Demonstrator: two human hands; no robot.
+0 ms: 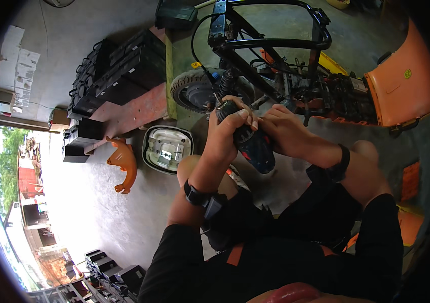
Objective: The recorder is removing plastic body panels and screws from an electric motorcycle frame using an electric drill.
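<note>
A dark cordless drill (256, 151) with red accents is held between my hands, above my knees. Its chuck end points away from me, with a thin bit at the front. My left hand (229, 126) is wrapped around the chuck end. At the drill's right side, my right hand (284, 130) is closed, its fingers curled where the handle appears to be; the grip itself is hidden. Just beyond the drill stand the rear wheel (187, 93) and black frame (270, 44) of a partly stripped scooter.
Left of my legs, a pale plastic tray (147, 151) and a curved orange panel (129, 166) lie on the floor. Black cases (129, 76) stand on a reddish board (149, 103) farther left. The scooter's large orange body panel (401, 83) rises at far right.
</note>
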